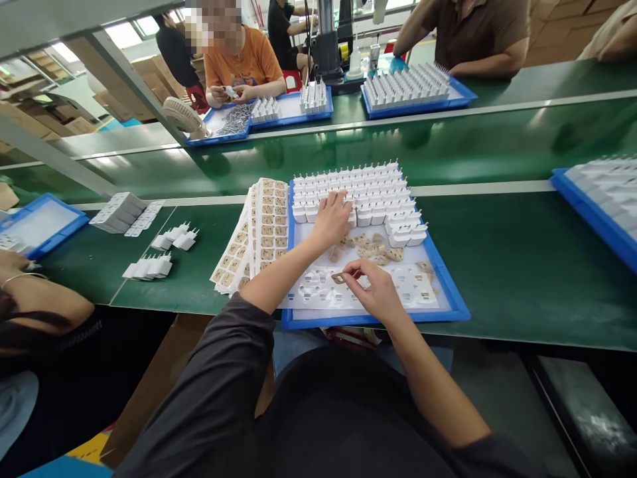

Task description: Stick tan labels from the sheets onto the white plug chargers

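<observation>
Pinching tan label (pixel 338 278) in right fingers (pixel 355 267), left hand (pixel 332 218) at white plugs (pixel 371 212)

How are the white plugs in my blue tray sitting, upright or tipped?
Upright: the white plugs stand in rows, pins pointing up; for any hidden under your left hand, I cannot tell.

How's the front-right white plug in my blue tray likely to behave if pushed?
The white plug stands prongs-up among close neighbours, so a push might jostle them. Its boxy casing suggests it's unlikely to roll; its smooth look hints it may slide.
</observation>
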{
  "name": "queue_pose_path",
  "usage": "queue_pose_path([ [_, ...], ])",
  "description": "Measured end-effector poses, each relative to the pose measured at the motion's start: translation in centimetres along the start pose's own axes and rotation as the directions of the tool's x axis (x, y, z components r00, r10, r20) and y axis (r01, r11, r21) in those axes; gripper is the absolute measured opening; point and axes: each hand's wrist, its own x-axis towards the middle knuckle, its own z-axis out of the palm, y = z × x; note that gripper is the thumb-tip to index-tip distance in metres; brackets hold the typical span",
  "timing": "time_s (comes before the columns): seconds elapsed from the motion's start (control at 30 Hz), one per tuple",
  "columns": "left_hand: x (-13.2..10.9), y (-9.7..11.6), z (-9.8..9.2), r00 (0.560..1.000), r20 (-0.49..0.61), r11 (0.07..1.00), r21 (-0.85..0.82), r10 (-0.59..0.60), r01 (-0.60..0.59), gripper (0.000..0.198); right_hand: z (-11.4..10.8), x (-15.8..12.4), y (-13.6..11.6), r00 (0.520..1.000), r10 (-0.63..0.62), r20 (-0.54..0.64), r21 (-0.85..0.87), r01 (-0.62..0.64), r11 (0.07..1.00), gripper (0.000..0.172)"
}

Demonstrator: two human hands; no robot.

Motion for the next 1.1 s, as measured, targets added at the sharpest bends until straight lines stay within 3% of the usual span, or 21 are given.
queue_pose_path([
  [0.07,-1.1,-0.3,-1.2,0.997,-0.011,0.989,-0.13,-0.074,0.072,0.031,0.0,-0.1,0.0,1.0,0.022,-0.019,0.03,-0.022,0.999,0.009],
  [0.13,-3.0,-0.5,-2.8,0.981,0.028,0.905,-0.381,-0.191,0.188,0.031,0.0,-0.2,0.0,0.997,0.06,-0.047,0.105,-0.055,0.993,0.009],
  [0.17,-4.2,-0.6,-3.7,0.964,0.071,0.811,-0.527,-0.255,0.253,0.033,-0.1,-0.3,0.0,0.995,0.083,-0.057,0.162,-0.073,0.984,0.008],
  [0.23,-7.0,-0.3,-5.2,0.922,0.175,0.527,-0.776,-0.346,0.345,0.042,-0.1,-0.3,0.0,0.99,0.132,-0.058,0.31,-0.108,0.945,0.007],
  [0.33,-11.2,0.8,-6.5,0.876,0.296,0.092,-0.93,-0.381,0.355,0.057,-0.2,-0.1,-0.2,0.984,0.179,-0.012,0.54,-0.144,0.829,0.013],
  [0.4,-13.4,1.7,-6.6,0.862,0.362,-0.094,-0.931,-0.353,0.352,0.062,-0.3,0.1,-0.4,0.982,0.178,0.058,0.645,-0.173,0.745,0.019],
  [0.47,-14.9,2.5,-6.0,0.856,0.392,-0.167,-0.92,-0.336,0.355,0.06,-0.3,0.3,-0.6,0.98,0.159,0.122,0.698,-0.199,0.688,0.023],
  [0.53,-15.7,3.0,-5.2,0.86,0.368,-0.145,-0.93,-0.354,0.338,0.054,-0.4,0.4,-0.8,0.977,0.152,0.147,0.71,-0.211,0.672,0.024],
  [0.63,-16.3,3.3,-4.2,0.883,0.287,0.002,-0.951,-0.372,0.31,0.044,-0.4,0.4,-1.0,0.973,0.176,0.146,0.69,-0.228,0.687,0.027],
  [0.8,-16.6,4.0,-4.0,0.951,0.105,0.481,-0.843,-0.292,0.241,0.049,-0.3,0.2,-0.9,0.96,0.213,0.18,0.658,-0.279,0.7,0.03],
  [0.87,-16.8,4.3,-3.9,0.959,0.047,0.596,-0.775,-0.279,0.211,0.056,-0.2,0.1,-0.9,0.956,0.21,0.204,0.657,-0.293,0.695,0.029],
  [1.0,-17.4,4.6,-3.6,0.935,0.023,0.611,-0.751,-0.355,0.251,0.054,-0.1,0.2,-0.8,0.957,0.252,0.141,0.67,-0.28,0.688,0.026],
  [1.1,-17.6,4.8,-3.7,0.945,0.022,0.633,-0.738,-0.325,0.235,0.045,-0.1,0.3,-0.8,0.945,0.324,0.033,0.649,-0.267,0.713,0.029],
])
